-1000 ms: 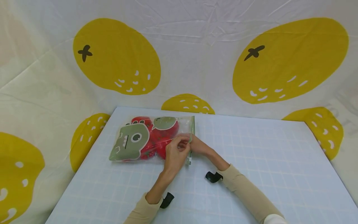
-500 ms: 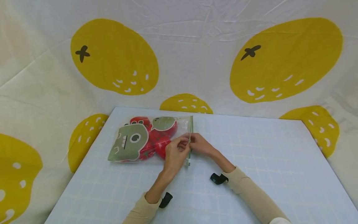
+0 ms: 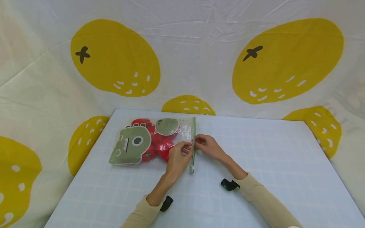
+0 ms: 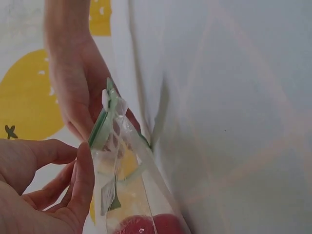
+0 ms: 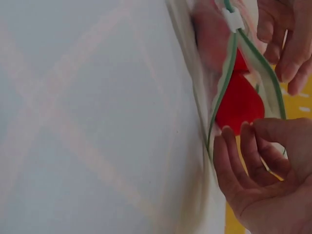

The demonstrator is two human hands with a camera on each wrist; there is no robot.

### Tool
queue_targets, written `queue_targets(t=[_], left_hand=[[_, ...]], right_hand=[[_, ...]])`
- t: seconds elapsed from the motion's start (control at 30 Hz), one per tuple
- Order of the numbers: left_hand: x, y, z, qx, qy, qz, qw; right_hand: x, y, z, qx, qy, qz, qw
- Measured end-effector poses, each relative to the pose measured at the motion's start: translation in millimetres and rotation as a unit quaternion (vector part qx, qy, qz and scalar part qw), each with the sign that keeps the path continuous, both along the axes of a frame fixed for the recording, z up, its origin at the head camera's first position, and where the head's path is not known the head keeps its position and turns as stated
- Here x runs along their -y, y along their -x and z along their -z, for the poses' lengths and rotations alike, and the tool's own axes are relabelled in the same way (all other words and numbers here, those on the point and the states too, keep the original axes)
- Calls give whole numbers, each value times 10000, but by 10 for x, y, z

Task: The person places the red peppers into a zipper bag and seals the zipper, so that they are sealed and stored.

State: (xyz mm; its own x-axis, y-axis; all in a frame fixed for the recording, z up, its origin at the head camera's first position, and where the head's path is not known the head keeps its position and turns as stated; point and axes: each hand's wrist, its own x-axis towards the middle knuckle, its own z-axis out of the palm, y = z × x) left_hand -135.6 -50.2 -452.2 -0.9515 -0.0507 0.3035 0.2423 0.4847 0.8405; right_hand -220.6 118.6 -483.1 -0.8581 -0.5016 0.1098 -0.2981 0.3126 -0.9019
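Note:
A clear zip bag [image 3: 184, 128] with a green dinosaur print lies on the table, its green-edged mouth to the right. Several red rounded things [image 3: 164, 148] fill it. My left hand [image 3: 178, 160] pinches the bag near the middle of the mouth, thumb and index finger meeting at the green strip in the left wrist view. My right hand [image 3: 209, 146] is just right of the mouth, fingers loosely curled, fingertips right at the edge. In the right wrist view, the two green strips [image 5: 265, 66] part below a white slider [image 5: 234, 19], and a red thing [image 5: 240, 105] shows between them.
The table [image 3: 256, 164] wears a pale blue checked cover. Behind it hangs a white cloth [image 3: 196, 69] with large yellow fruit prints. Black wrist cameras [image 3: 229, 184] sit at both cuffs.
My right hand has drawn away to the right from the bag's mouth, opening a gap from the left hand. The left hand has stayed at the edge.

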Motion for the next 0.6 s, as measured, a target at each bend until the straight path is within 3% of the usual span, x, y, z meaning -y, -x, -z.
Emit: queue_targets(t=[0.2,0.6], left_hand=[[42,-28,34,40,311,118,9994],[128,-229,50,748,619,109,9952]], right_hand=[[-72,-57,-5,-282,-272,452,9982],[-233,-212,-23,-922,-612,822,9905]])
